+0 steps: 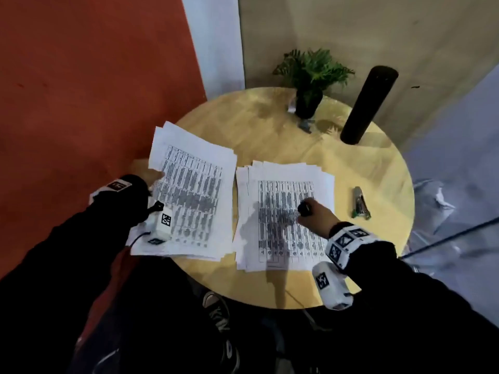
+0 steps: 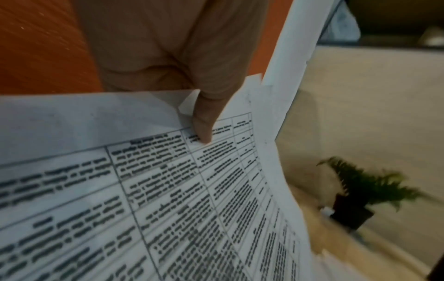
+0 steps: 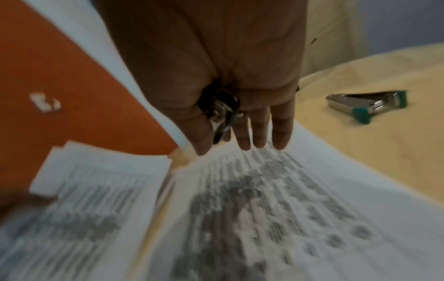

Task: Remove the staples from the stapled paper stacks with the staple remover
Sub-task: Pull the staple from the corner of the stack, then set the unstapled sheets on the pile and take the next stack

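head view: my right hand (image 1: 314, 211), over the right paper stack (image 1: 283, 217), grips the staple remover (image 3: 223, 112) while my left hand (image 1: 156, 175) pinches the far-left corner of the left paper stack (image 1: 189, 195), so that corner lies left of the remover.

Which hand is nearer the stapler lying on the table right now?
Right. The right hand, holding the staple remover, hovers over the right paper stack just beside the stapler; the left hand grips the left paper stack, farther away.
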Motion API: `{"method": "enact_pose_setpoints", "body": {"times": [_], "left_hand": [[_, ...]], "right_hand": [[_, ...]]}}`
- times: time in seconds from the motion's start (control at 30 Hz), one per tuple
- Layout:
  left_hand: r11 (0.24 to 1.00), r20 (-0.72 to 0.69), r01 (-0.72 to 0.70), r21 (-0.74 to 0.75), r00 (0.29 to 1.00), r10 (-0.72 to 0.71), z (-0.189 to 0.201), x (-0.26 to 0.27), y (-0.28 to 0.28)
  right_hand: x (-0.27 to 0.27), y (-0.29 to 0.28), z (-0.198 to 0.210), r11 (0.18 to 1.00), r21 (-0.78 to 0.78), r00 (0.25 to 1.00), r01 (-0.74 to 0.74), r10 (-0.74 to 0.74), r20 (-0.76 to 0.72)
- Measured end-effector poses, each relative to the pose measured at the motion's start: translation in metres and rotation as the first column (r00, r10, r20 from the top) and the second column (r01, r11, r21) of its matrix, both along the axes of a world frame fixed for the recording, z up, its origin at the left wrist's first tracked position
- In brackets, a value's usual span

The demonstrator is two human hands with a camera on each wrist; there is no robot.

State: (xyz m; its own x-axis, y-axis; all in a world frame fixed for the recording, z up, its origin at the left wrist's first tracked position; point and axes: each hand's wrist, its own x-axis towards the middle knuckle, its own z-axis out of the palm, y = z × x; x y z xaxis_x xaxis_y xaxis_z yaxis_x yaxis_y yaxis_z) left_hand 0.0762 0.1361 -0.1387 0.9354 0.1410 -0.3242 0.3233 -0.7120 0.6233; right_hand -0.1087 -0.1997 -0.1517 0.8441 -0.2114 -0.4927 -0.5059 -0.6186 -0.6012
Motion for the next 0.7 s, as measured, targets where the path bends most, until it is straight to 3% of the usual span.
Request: {"method": "enact_pose_setpoints", "body": {"times": [0.1,0.23,0.33,0.47,0.53,0.6,0.63,0.7], "left_hand": [[0.995,-0.117,0.0,0.1,0.993,0.012,-0.021,0.007,0.005],[0.982,-0.212,-0.032,0.187,0.975,0.072,-0.045,0.008,0.007],[0.97,-0.199,-0.087,0.229,0.971,0.134,-0.06,0.004,0.011],[0.964,-0.17,-0.218,0.155,0.955,0.244,-0.071,0.012,0.009],[0.949,-0.075,-0.232,0.212,0.965,0.252,-0.067,0.017,-0.015],[0.95,0.018,-0.105,0.295,0.994,0.104,-0.051,0.009,-0.063],[0.965,0.013,0.011,0.263,1.0,-0.015,-0.044,0.0,-0.092],[0.956,-0.122,0.248,0.156,0.965,-0.23,-0.05,-0.017,-0.147]], "right_hand": [[-0.016,0.005,-0.022,0.934,-0.17,0.941,-0.314,0.281,-0.189],[-0.027,-0.001,-0.059,0.831,-0.242,0.831,-0.5,0.382,-0.404],[-0.027,-0.005,-0.069,0.792,-0.249,0.794,-0.557,0.42,-0.44],[-0.023,-0.003,-0.059,0.779,-0.25,0.767,-0.576,0.409,-0.493],[-0.017,-0.001,-0.055,0.768,-0.251,0.756,-0.59,0.415,-0.506],[-0.011,-0.001,-0.05,0.761,-0.245,0.75,-0.601,0.431,-0.502],[-0.008,-0.002,-0.047,0.76,-0.241,0.749,-0.604,0.436,-0.499],[-0.007,-0.002,-0.042,0.743,-0.245,0.737,-0.623,0.453,-0.501]]}}
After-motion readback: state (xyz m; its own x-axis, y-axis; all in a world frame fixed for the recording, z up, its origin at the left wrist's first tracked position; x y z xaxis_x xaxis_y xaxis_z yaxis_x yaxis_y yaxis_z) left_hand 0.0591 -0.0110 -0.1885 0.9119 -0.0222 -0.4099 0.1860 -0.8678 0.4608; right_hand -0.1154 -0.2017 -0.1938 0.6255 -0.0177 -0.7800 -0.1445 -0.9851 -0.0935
